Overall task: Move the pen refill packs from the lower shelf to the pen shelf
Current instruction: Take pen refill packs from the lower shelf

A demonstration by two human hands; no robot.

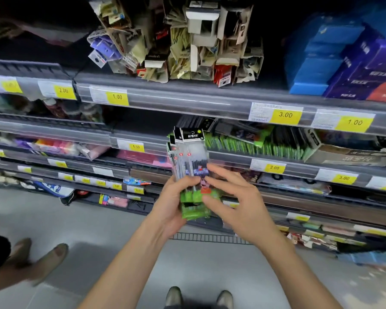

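A person's left hand is gripping a fanned bundle of clear plastic pen refill packs with green bases and black header cards around its lower end, the packs standing upright above the fingers. The right hand, fingers spread and relaxed, is touching the bundle's right edge. Just beyond the grip, a grey shelf edge with yellow price tags is fronting a row of green-edged packets; open air is lying between.

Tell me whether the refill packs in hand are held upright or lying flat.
Upright. The refill packs stand with black header cards on top and green ends down in the left hand; the right hand touches their front.
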